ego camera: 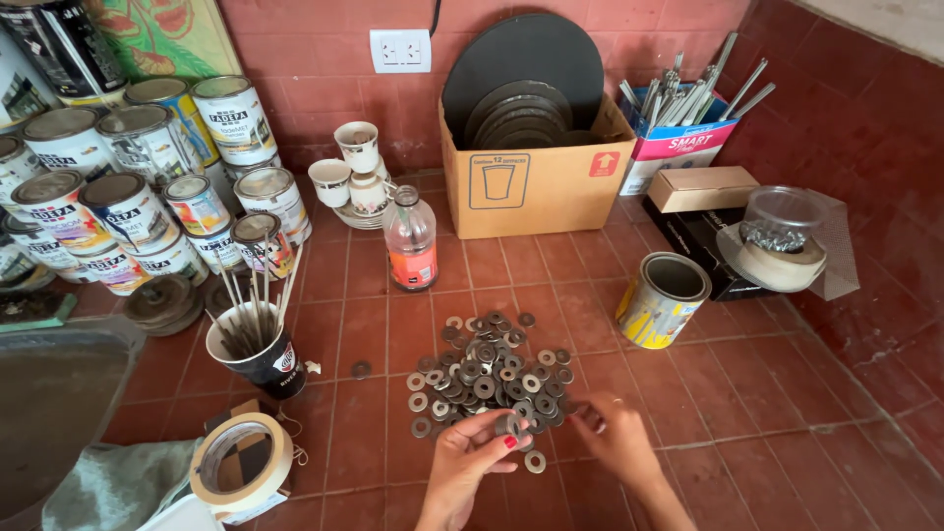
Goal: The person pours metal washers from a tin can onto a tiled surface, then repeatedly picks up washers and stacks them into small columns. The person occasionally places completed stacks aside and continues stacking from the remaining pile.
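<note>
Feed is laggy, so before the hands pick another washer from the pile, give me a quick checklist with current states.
1. Left hand at the pile's near edge, fingers pinching washers: ok.
2. Right hand touching the pile's right edge: ok; whether it holds a washer: cannot tell.
3. Pile of washers within reach of both hands: ok.
4. All washers gathered: not ok; a stray washer lies apart to the left.
5. Open tin can upright, right of the pile: ok; contents: cannot tell.

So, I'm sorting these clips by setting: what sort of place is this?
Likely a home workshop or storage corner: stacked paint cans along a red tiled surface, a pile of metal washers that both hands pick through, and a cardboard box of dark discs.
</note>
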